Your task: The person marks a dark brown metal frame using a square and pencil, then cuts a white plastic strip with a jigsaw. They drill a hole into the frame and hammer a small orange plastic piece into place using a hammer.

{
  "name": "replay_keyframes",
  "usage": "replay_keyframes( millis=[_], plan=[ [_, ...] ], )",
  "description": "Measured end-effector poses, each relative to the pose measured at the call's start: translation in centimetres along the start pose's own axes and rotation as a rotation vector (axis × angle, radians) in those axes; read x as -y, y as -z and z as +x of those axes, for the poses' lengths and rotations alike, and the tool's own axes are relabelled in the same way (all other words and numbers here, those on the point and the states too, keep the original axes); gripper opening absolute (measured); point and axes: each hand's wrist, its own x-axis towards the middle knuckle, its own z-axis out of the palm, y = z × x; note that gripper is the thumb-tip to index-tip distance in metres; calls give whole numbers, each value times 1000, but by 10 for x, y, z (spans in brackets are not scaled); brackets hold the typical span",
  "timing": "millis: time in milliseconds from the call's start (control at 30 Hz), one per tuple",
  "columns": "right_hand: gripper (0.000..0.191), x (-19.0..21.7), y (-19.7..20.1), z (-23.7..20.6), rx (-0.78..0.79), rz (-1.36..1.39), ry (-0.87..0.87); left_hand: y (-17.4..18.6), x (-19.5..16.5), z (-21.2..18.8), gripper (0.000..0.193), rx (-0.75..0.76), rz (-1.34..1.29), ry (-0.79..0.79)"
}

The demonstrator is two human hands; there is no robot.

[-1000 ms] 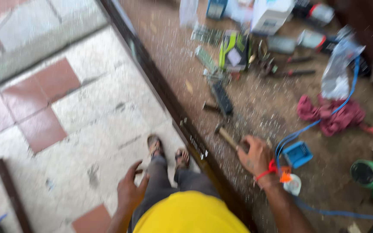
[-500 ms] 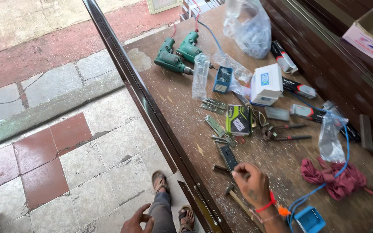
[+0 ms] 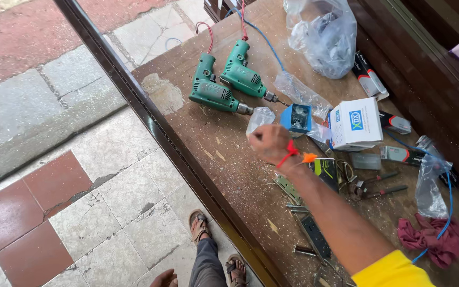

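My right hand (image 3: 270, 144), with a red thread and an orange tag at the wrist, reaches out over the wooden board (image 3: 224, 159). Its fingers curl at the lower edge of a small clear plastic bag (image 3: 260, 118); whether they grip it is hidden. Just beyond lie two green electric drills (image 3: 216, 94) (image 3: 244, 74) and a small blue box (image 3: 296, 118). Only a sliver of my left hand (image 3: 163, 278) shows at the bottom edge, down by my grey trouser leg (image 3: 208, 266), too little for me to see how its fingers are set.
A white carton (image 3: 355, 123), dark boxes, pliers (image 3: 372, 188), metal hinges (image 3: 288, 187), a lock plate (image 3: 314, 236), a red rag (image 3: 431, 242) and a blue cable (image 3: 449, 196) crowd the board's right side. A large plastic bag (image 3: 321, 34) lies at the back. A dark metal rail (image 3: 150, 125) edges the board above the tiled floor.
My right hand has moved up from the board's near end, by the blue box and cable, to the small clear bag near the drills. The view has swung toward the far end.
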Motion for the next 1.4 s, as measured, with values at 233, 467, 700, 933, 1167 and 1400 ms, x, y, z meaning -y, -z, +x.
replay_keyframes(
  millis=[233,467,700,933,1167,1400],
  plan=[
    [64,-31,139,51,-455,-673,2,22,-24,36,44,-43,-110,-40],
    [98,56,-31,108,24,-185,270,28,-27,42,39,-82,-176,5],
    [86,93,-34,115,9,135,-49,35,-33,42,33,-64,48,-41],
    [77,76,80,-51,-44,1382,-75,23,-138,-56,28,-146,23,-602],
    [82,32,179,-318,-263,1763,153,-59,-284,-244,98,270,329,-1444],
    [68,6,196,-479,-480,1520,144,-137,-236,-351,65,803,482,-1135]
  ],
)
